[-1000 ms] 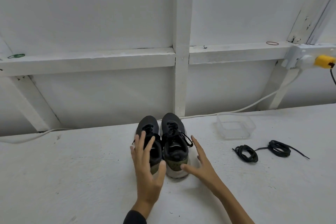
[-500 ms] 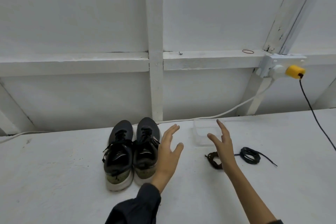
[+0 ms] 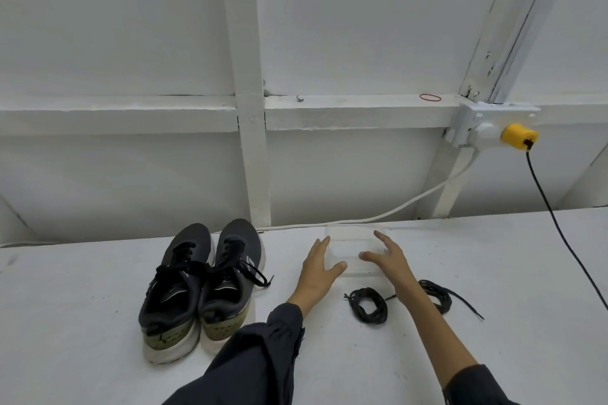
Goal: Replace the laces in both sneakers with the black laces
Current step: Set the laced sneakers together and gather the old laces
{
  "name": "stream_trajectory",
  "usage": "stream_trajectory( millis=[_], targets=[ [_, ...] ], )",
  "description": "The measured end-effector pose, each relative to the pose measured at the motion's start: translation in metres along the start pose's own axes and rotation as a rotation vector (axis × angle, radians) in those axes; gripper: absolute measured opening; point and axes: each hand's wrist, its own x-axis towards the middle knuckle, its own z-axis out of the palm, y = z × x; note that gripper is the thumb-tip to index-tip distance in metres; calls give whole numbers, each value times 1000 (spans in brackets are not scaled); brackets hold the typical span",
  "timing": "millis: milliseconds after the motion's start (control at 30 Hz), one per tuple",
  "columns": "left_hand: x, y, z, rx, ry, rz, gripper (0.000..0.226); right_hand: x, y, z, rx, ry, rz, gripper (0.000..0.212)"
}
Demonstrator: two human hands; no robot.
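The sneakers (image 3: 200, 283) stand side by side on the bench (image 3: 82, 322), old laces still in. Two coils of black laces (image 3: 368, 304) lie beside the right forearm. The left hand (image 3: 317, 270) and right hand (image 3: 388, 260) flank a clear box (image 3: 352, 231), fingers spread apart; contact cannot be confirmed. The black laces are probably light, limp and quick to tangle, so take each by its stiff tip.

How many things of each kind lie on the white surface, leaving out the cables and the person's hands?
Sneakers: 2
Coiled black laces: 2
Clear plastic container: 1
Total: 5
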Motion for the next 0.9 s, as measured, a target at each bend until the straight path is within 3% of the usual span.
stream_trajectory(
  millis=[233, 467, 700, 833, 900],
  targets=[
    [7, -13, -12, -8, 217, -10, 62, 17, -11, 37, 11, -94, -14, 80],
    [9, -26, -47, 135, 424, -55, 56, 20, -27, 87, 49, -232, -36, 76],
    [9, -33, -53, 122, 456, -24, 59, 10, -29, 92, 33, -236, -78, 69],
    [-8, -30, -25, 285, 650, 134, 56, -5, -19, 59, -86, -149, -202, 62],
    [-22, -27, -3, 310, 569, 260, 54, -13, -7, 33, -204, -65, -244, 52]
  ],
)
